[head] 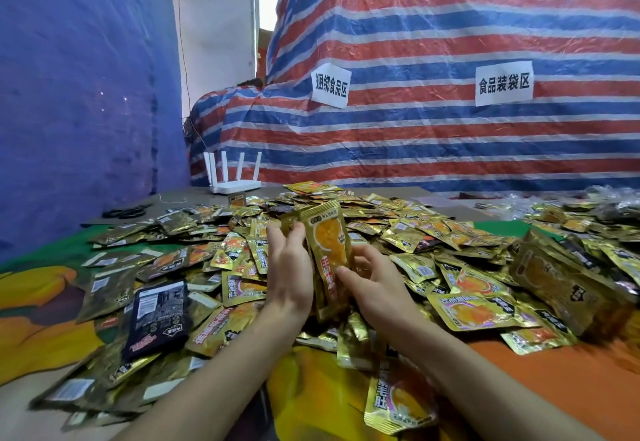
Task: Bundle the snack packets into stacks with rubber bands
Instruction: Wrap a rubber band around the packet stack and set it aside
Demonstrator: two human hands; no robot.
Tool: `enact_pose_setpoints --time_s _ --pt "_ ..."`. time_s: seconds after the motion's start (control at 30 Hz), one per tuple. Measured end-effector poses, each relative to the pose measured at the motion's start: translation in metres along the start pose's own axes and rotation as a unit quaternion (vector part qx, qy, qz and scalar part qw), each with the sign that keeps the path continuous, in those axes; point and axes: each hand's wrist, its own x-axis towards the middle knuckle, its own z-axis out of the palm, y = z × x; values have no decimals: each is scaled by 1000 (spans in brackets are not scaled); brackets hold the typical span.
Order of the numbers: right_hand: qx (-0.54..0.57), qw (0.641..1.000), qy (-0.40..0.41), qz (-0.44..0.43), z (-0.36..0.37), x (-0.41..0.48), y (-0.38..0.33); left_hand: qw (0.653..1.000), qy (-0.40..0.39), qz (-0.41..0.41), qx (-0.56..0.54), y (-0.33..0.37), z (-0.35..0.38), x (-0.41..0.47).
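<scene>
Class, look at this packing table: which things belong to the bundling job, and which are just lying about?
Job in hand:
held stack of packets
left hand and right hand gripping it
loose packets

Lying about:
router
scissors
paper signs
striped tarpaulin

snack pkts (433,232): gold foil, loose heap | stack (329,257): few pkts, upright, ctr front
</scene>
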Motion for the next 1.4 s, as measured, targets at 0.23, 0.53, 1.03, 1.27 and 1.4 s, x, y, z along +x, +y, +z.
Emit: enact_pose_setpoints --time_s 0.23,0.53,1.03,1.27,1.4 --pt "30 996 -88 -6 -11 -2 -3 991 -40 -27 125 2 -13 9" --pt "123 976 -176 -25 -4 -7 1 994 -54 -91 -37 -2 -22 4" --pt "-81 985 -125 -84 -32 -1 -10 945 -324 1 37 -8 -23 -8" --pt "-176 943 -211 -190 -33 -6 -20 984 -165 45 -45 -12 -11 -13" --pt "-213 922 -239 -219 -22 -6 -16 986 -152 26 -62 -20 -7 -19"
